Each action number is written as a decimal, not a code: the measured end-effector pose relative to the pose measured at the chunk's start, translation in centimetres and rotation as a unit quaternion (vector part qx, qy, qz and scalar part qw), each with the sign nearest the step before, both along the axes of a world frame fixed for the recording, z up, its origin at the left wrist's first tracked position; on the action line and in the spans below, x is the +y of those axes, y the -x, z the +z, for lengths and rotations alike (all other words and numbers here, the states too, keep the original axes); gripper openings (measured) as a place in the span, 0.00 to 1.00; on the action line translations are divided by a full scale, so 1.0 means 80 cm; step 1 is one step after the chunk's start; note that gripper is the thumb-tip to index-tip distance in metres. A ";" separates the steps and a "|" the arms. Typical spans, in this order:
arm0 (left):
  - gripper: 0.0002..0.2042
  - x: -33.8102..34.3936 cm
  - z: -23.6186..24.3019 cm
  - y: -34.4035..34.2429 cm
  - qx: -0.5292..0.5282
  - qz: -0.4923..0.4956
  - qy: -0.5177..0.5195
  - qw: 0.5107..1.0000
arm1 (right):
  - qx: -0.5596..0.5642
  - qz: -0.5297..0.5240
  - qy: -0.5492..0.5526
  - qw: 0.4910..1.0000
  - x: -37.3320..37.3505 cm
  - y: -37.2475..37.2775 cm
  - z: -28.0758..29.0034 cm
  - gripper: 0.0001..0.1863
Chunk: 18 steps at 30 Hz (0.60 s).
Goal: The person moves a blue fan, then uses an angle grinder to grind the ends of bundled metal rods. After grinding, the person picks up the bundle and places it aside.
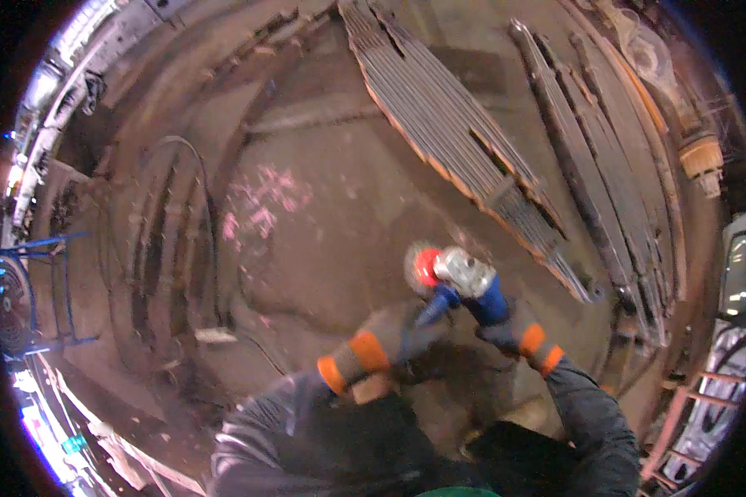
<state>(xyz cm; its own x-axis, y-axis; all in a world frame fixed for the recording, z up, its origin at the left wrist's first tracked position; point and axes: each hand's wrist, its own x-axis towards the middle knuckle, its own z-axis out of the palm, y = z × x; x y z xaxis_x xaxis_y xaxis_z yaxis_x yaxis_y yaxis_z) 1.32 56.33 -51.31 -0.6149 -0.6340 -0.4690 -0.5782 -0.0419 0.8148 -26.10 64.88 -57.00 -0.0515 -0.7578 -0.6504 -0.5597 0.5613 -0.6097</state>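
An angle grinder (468, 272) with a blue body, a silver gear head and a red part at its front is held before me, over the brown floor. A greyish round wheel (415, 263), blurred at its rim, shows at the left of the red part. My left hand (419, 333), in a dark glove with an orange cuff, is closed around the blue side handle. Around the back of the blue body my right hand (506, 326), gloved the same way, is closed too. The wheel appears apart from the metal leaf stack to the right.
A long stack of metal leaves (439, 108) lies diagonally ahead, with more long bars (584, 141) to its right. Dark bars and a hose (211, 215) lie left. A blue-framed round fan (12, 298) stands far left. Pink marks (261, 211) cover some floor. Red railing (671, 431) stands lower right.
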 end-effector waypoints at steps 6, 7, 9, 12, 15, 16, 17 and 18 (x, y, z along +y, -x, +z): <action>0.21 -0.023 0.034 -0.022 0.010 -0.063 0.106 0.992 | -0.067 -0.053 0.070 0.994 -0.010 -0.031 0.039 0.36; 0.21 -0.030 0.037 -0.026 -0.007 -0.085 0.118 0.989 | -0.072 -0.029 0.119 0.990 -0.010 -0.035 0.037 0.35; 0.22 -0.037 0.044 -0.028 -0.021 -0.087 0.092 0.992 | -0.096 -0.012 0.117 0.988 -0.009 -0.041 0.033 0.34; 0.24 -0.038 0.044 -0.028 0.029 -0.036 -0.032 0.998 | -0.113 -0.046 0.033 0.992 -0.007 -0.039 0.037 0.31; 0.26 -0.030 0.026 -0.032 0.201 0.048 -0.232 0.950 | -0.064 -0.049 0.057 0.995 0.000 -0.036 0.063 0.27; 0.26 -0.027 0.015 -0.034 0.303 0.095 -0.326 0.891 | -0.035 -0.039 0.053 0.997 0.000 -0.034 0.074 0.25; 0.25 -0.025 0.000 -0.031 0.413 0.145 -0.419 0.795 | -0.014 -0.026 0.066 0.997 0.000 -0.033 0.086 0.23; 0.24 -0.021 -0.016 -0.028 0.487 0.150 -0.455 0.730 | -0.045 -0.091 0.005 0.995 -0.001 -0.032 0.096 0.22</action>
